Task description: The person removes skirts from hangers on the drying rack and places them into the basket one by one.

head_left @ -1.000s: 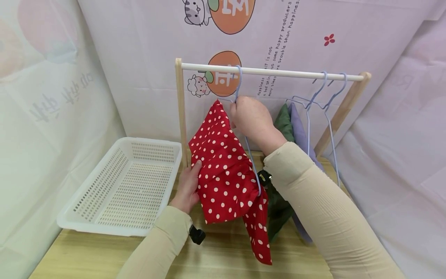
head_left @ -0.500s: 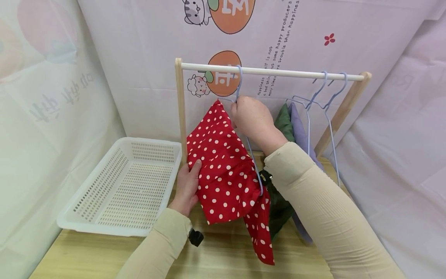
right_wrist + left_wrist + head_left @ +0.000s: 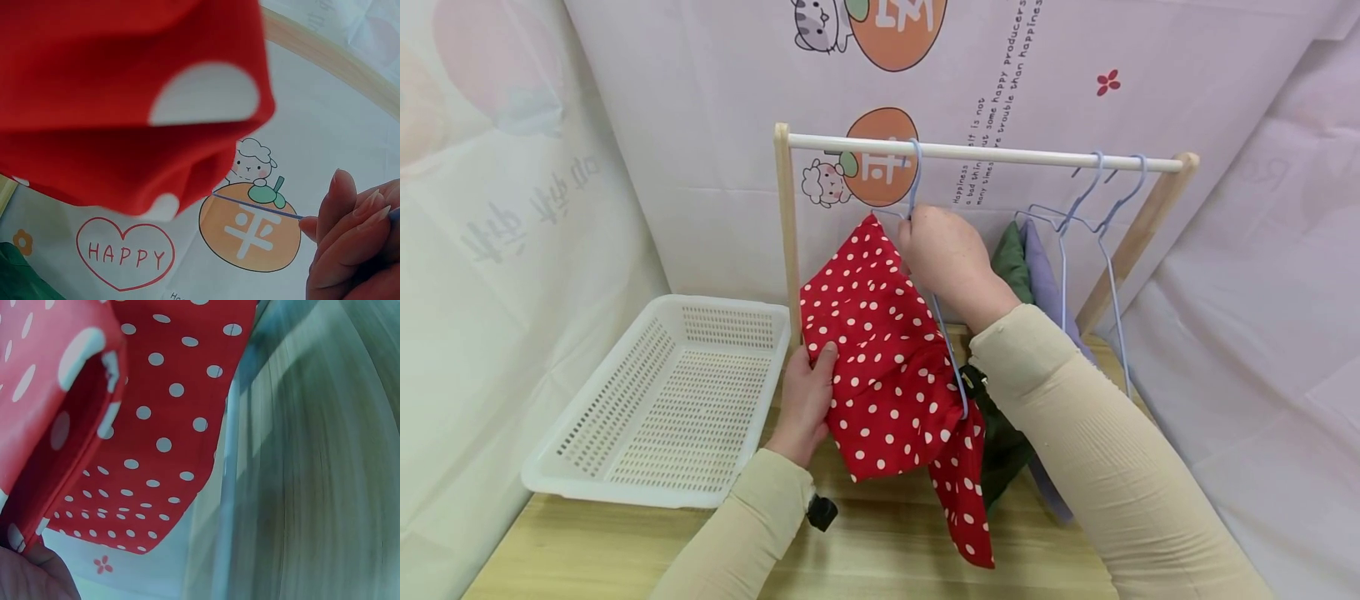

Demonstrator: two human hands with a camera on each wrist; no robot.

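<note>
Head view shows the red dotted cloth (image 3: 880, 358) draped on a blue hanger (image 3: 925, 250), left hand (image 3: 805, 400) pinching its edge, right hand (image 3: 943, 258) gripping the wire. Soft, light, probably slippery; best held by the hem.

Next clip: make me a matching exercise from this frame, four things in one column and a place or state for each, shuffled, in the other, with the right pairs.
Things:
1. red polka-dot cloth
2. white basket
3. green cloth
4. two bare hangers

Places or states:
A. hooked on the rail near its right end
B. on the table, left of the rack
C. held by both hands
D. behind the right hand, beside a lilac cloth

Pairs: 1-C, 2-B, 3-D, 4-A
</note>
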